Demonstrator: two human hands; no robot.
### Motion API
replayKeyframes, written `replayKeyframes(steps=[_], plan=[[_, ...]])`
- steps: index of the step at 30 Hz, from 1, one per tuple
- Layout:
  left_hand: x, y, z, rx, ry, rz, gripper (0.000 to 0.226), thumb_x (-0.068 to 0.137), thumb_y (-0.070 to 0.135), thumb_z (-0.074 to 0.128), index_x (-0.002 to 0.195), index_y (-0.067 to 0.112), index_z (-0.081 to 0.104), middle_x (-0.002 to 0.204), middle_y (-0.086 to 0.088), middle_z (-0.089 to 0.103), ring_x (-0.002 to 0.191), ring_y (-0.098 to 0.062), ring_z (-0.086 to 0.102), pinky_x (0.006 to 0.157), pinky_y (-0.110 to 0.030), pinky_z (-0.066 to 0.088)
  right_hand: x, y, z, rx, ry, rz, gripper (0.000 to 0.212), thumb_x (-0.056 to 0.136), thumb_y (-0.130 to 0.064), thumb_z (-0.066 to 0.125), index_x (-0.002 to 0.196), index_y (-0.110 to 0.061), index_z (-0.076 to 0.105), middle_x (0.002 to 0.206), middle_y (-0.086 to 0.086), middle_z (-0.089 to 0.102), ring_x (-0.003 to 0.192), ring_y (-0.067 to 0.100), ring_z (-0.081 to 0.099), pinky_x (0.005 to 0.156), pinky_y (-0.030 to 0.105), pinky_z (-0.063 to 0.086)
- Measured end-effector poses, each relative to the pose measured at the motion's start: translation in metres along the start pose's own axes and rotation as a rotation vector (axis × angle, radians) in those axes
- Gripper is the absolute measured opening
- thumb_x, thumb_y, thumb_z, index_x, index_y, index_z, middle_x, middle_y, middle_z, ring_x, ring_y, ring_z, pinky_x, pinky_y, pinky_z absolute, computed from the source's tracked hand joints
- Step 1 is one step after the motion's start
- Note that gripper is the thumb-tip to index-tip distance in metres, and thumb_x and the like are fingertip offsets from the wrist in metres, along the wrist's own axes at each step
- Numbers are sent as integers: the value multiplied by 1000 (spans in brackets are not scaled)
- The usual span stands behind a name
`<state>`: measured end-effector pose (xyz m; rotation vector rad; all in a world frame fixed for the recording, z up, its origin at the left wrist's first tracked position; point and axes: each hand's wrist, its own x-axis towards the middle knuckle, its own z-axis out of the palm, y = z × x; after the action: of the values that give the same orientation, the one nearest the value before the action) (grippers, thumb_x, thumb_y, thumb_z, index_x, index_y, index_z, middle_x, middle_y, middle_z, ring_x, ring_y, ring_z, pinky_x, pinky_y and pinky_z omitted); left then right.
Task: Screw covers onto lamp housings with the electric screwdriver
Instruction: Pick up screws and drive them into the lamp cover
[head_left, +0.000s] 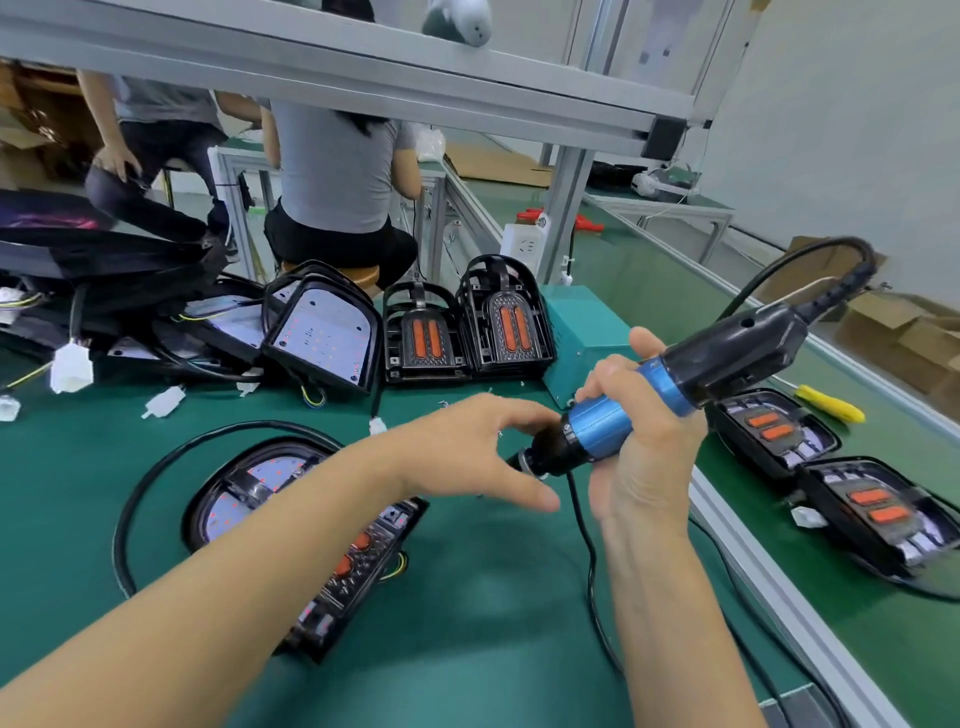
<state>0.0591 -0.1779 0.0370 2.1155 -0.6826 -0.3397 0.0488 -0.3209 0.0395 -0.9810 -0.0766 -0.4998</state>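
Observation:
My right hand (641, 431) grips the electric screwdriver (675, 384), blue and black, held tilted with its tip pointing left and down. My left hand (483, 447) reaches to the screwdriver's tip, fingers pinched at the chuck; whether it holds a screw I cannot tell. Below my left forearm a black lamp housing (260, 493) lies on the green mat (467, 597), its LED board and orange lenses showing, partly hidden by my arm. Two covers with orange lenses (467, 327) stand upright behind.
More lamp housings (831, 478) lie at the right beyond an aluminium rail (769, 571). A teal box (582, 332), a pile of housings and white connectors (156, 322) sit at the back left. A yellow tool (831, 402) lies at right. Two people sit beyond the bench.

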Motion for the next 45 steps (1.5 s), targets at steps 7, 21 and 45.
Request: replayKeyframes(steps=[7, 21, 45], plan=[[3, 14, 21, 143, 303, 110, 26, 79, 34, 74, 85, 14, 59, 69, 1, 55, 70, -17, 44, 100, -23, 21, -2, -13, 5, -6, -135, -12, 57, 63, -8, 77, 115, -16, 55, 74, 1, 64, 79, 23, 57, 80, 30, 49], [1, 19, 16, 8, 218, 93, 28, 77, 26, 78, 89, 4, 65, 78, -19, 61, 63, -10, 41, 64, -31, 37, -4, -9, 5, 155, -168, 60, 40, 77, -9, 62, 115, -17, 55, 64, 0, 50, 55, 14, 50, 62, 28, 46], [32, -80, -8, 720, 191, -471, 13, 80, 7, 62, 85, 15, 72, 92, -3, 71, 88, -26, 65, 76, -36, 55, 4, -11, -11, -87, -60, 13, 32, 64, -4, 69, 92, -19, 62, 61, -5, 51, 63, 16, 48, 62, 23, 44]])
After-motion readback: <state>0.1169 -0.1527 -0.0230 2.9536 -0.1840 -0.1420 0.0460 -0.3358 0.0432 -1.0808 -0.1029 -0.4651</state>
